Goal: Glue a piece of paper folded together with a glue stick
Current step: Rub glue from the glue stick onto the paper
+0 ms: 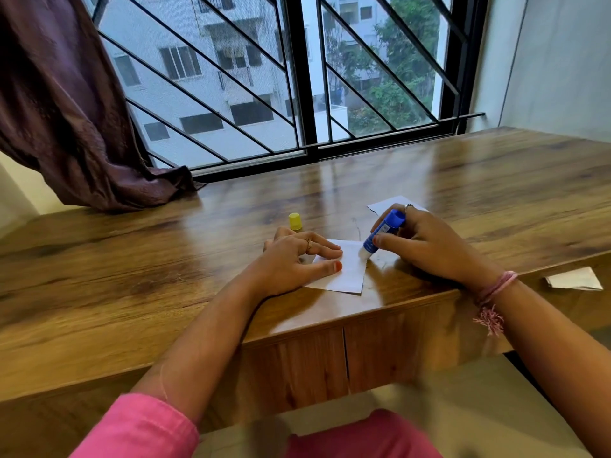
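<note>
Left hand (294, 259) flat, fingers spread, pinning the paper (344, 272) near the table (132, 259) edge, while the right hand (426, 246) grips the glue stick (383, 231), tip down on the paper's right corner.

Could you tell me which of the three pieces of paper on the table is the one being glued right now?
The white paper nearest the table edge, pressed by the left hand; the glue stick tip touches it. The others lie untouched.
</note>
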The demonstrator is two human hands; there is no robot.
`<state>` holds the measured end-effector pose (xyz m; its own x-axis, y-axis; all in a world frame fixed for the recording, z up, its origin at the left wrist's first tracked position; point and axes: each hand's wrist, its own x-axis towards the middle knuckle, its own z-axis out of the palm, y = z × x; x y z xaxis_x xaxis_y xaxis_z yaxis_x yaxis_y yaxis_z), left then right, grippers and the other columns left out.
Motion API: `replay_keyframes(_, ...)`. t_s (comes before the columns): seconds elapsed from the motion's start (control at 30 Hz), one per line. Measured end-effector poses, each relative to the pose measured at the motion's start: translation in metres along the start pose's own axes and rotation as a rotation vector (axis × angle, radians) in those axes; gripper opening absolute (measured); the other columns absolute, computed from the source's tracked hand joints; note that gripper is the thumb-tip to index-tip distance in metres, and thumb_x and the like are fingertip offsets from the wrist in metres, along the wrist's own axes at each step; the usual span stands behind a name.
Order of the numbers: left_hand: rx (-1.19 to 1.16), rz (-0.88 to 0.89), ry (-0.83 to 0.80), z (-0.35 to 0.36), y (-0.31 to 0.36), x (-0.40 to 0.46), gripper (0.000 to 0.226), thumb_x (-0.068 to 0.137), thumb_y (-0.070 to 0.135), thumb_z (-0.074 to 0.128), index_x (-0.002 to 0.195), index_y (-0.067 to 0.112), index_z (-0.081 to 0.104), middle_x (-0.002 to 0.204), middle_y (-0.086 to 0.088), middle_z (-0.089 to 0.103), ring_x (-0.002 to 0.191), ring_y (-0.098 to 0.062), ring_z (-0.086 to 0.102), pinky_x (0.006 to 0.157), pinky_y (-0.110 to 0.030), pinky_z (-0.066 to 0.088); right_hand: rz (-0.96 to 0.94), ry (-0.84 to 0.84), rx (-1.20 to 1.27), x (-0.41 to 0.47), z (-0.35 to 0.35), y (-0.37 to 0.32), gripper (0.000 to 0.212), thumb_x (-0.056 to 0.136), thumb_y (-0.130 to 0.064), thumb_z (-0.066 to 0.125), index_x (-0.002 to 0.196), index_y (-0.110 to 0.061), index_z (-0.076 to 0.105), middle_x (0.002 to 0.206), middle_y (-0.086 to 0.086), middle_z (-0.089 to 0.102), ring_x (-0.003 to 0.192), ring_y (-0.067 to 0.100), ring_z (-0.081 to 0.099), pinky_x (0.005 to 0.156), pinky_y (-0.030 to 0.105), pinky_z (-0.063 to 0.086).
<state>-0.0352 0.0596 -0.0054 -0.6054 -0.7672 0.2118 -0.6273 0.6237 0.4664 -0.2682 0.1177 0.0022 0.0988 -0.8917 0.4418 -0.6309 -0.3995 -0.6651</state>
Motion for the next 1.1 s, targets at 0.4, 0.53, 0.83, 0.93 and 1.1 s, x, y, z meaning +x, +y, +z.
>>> replay_keyframes(0.4,0.004,-0.002,-0.002,0.0,0.0009,-0.0004,0.021,0.082,0.053,0.062,0.103,0.05,0.063,0.104,0.043,0.05,0.108,-0.005,0.032,0.101,-0.044,0.027,-0.022,-0.038,0.032,0.0002,0.0017,0.003,0.021,0.084,-0.026,0.066,0.095,-0.009,0.063,0.075,0.021,0.063,0.062,0.033,0.053,0.066,0.044,0.046)
replay_keyframes(0.53,0.0,-0.007,-0.005,0.0,0.001,-0.0001,0.02,0.082,0.054,0.062,0.102,0.053,0.062,0.104,0.044,0.05,0.107,-0.005,0.032,0.102,-0.045,0.028,-0.016,0.0,0.012,0.0012,0.0028,0.0058,0.014,0.084,-0.028,0.067,0.087,-0.015,0.061,0.06,0.005,0.055,0.052,0.006,0.044,0.056,0.022,0.039)
replay_keyframes(0.83,-0.004,0.001,-0.009,0.0001,0.0006,0.0,0.02,0.082,0.054,0.061,0.102,0.054,0.06,0.101,0.046,0.049,0.104,-0.002,0.03,0.101,-0.043,0.029,-0.064,0.008,-0.049,0.0017,0.0068,0.0049,0.01,0.085,-0.028,0.064,0.082,-0.023,0.056,0.058,-0.003,0.051,0.051,0.001,0.046,0.054,0.012,0.037)
replay_keyframes(0.93,-0.005,0.0,-0.01,0.0002,0.0006,0.0001,0.02,0.082,0.054,0.061,0.102,0.053,0.06,0.102,0.045,0.049,0.104,-0.002,0.03,0.1,-0.043,0.029,-0.074,-0.034,-0.081,0.0012,0.0065,0.0051,0.015,0.085,-0.031,0.063,0.087,-0.017,0.059,0.067,0.008,0.061,0.056,0.011,0.051,0.057,0.021,0.039)
replay_keyframes(1.1,-0.003,-0.006,-0.011,0.0,0.0006,-0.0001,0.024,0.082,0.054,0.061,0.105,0.05,0.062,0.104,0.044,0.049,0.105,-0.003,0.03,0.101,-0.043,0.029,-0.076,-0.009,-0.062,0.0012,0.0064,0.0061,0.015,0.085,-0.03,0.063,0.088,-0.015,0.06,0.064,0.006,0.059,0.053,0.008,0.046,0.056,0.017,0.038)
